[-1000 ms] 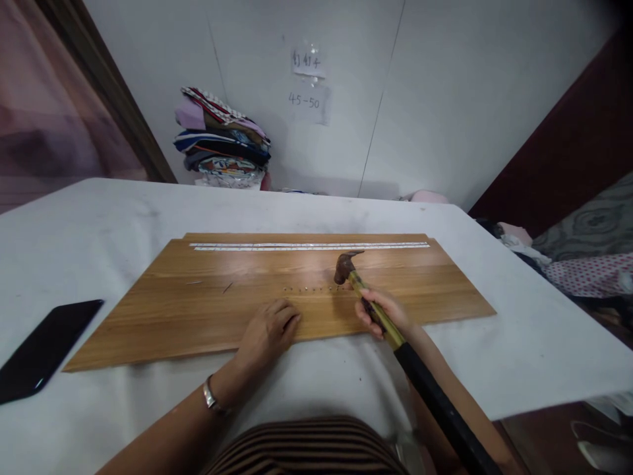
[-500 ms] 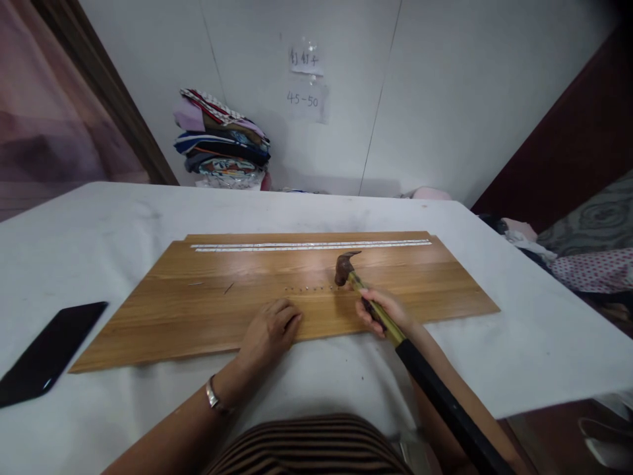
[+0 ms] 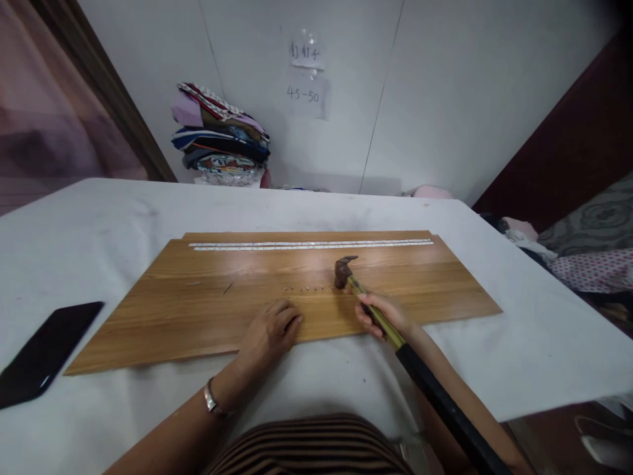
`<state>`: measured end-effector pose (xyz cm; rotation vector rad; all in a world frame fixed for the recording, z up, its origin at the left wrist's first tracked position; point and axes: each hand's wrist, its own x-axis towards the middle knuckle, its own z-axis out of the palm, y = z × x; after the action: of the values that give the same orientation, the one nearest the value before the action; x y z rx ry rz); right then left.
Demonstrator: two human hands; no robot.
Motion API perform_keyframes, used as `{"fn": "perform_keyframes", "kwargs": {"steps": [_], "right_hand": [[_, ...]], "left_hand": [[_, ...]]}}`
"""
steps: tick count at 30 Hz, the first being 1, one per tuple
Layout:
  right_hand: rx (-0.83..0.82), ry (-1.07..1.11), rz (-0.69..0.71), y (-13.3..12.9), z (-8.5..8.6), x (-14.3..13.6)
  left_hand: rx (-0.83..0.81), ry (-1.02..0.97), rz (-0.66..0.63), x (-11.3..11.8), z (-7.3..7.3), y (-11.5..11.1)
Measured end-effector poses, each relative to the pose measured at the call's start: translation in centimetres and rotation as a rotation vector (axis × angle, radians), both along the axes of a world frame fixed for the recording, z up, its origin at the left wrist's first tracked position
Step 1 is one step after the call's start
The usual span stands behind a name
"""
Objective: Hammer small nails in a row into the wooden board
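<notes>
My right hand [image 3: 376, 315] is wrapped round the yellow part of the handle of a claw hammer [image 3: 343, 272]. The rusty head is at the right end of a row of several small nails [image 3: 307, 289] standing in a wooden board [image 3: 188, 323]. Curled fingers, pressed together, rest on the board's near edge: this is my left hand [image 3: 271, 326], with nothing visible in it. Two loose nails lie on the board's left half, one [image 3: 228, 287] slanted and one [image 3: 194, 284] nearly level. Two white measuring strips [image 3: 311, 245] run along the far side.
A black phone-like slab [image 3: 47, 353] lies at the left on the white-covered table [image 3: 534, 343]. Folded clothes [image 3: 222, 135] are piled beyond the far edge. Paper notes [image 3: 307, 95] hang on the wall, and more fabric [image 3: 593, 269] lies at the right.
The hammer head has come down slightly toward the board, beside the nail row. My left hand has stayed in place on the board's edge.
</notes>
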<state>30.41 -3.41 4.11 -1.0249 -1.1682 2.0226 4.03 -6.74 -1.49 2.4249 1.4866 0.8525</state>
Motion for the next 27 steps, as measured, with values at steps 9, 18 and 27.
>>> {"fn": "perform_keyframes", "kwargs": {"steps": [9, 18, 27], "right_hand": [[0.001, 0.059, -0.044, 0.0, -0.3, -0.2], [0.070, 0.097, -0.096, -0.1, -0.8, -0.6], [0.033, 0.194, -0.101, -1.6, -0.8, -0.7]], "left_hand": [[-0.020, -0.004, -0.012, 0.0, 0.0, 0.0], [-0.012, -0.029, -0.042, -0.1, -0.2, 0.3], [0.005, -0.027, -0.061, -0.2, -0.3, 0.4]]}}
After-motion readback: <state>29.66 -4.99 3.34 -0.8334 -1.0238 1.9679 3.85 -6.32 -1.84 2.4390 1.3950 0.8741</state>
